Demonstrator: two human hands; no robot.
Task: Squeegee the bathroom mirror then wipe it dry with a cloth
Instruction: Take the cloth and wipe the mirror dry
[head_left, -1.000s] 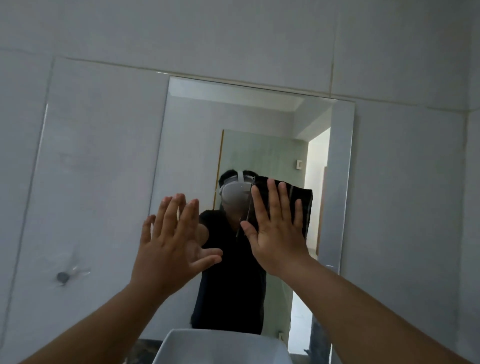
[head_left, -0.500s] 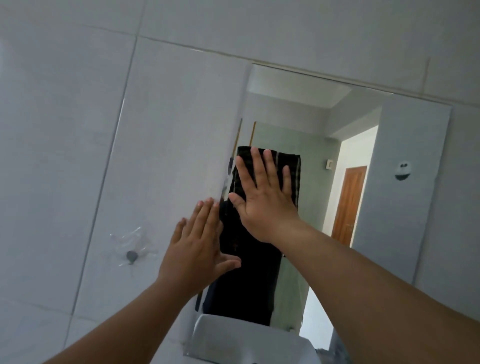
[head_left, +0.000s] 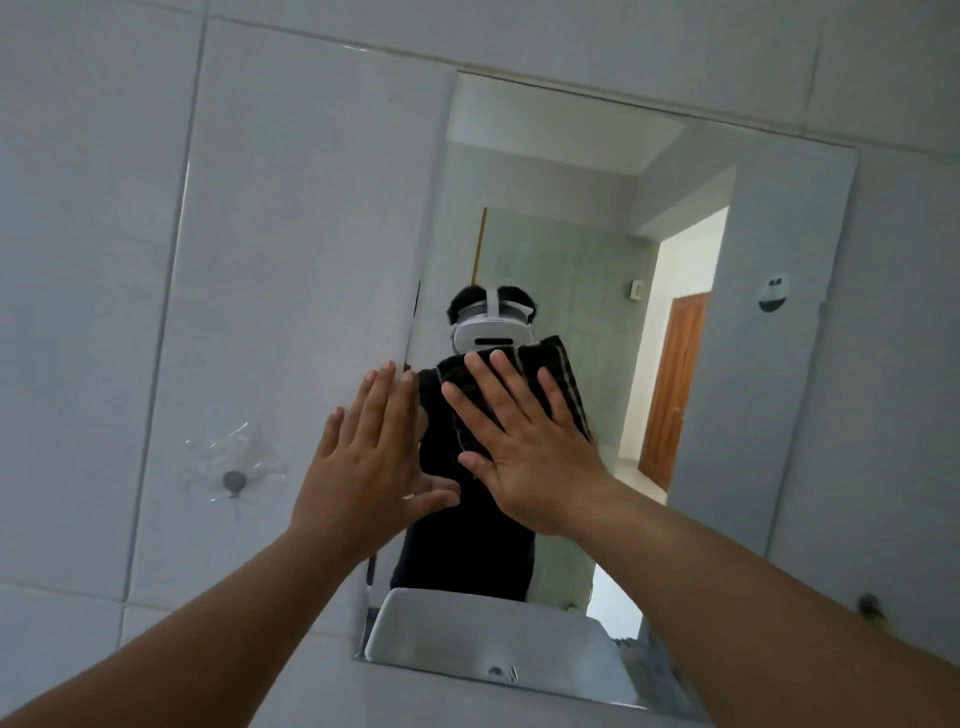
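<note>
The bathroom mirror (head_left: 769, 415) hangs on the tiled wall straight ahead. My right hand (head_left: 524, 452) lies flat with its fingers spread and presses a dark checked cloth (head_left: 569, 379) against the glass in the mirror's lower left part. Only the cloth's top and right edge show past my fingers. My left hand (head_left: 371, 457) holds nothing. It rests flat at the mirror's left edge, partly on the tile, with its thumb pointing toward the right hand. No squeegee is in view.
A small hook under clear tape (head_left: 232, 480) sticks to the tile left of the mirror. The white sink (head_left: 467, 631) shows reflected at the mirror's bottom edge. A dark round fixing (head_left: 868, 605) sits low on the right.
My right hand has slid the cloth left across the glass and then downward. My left hand stayed at the mirror's left edge. The view has swung sideways.
</note>
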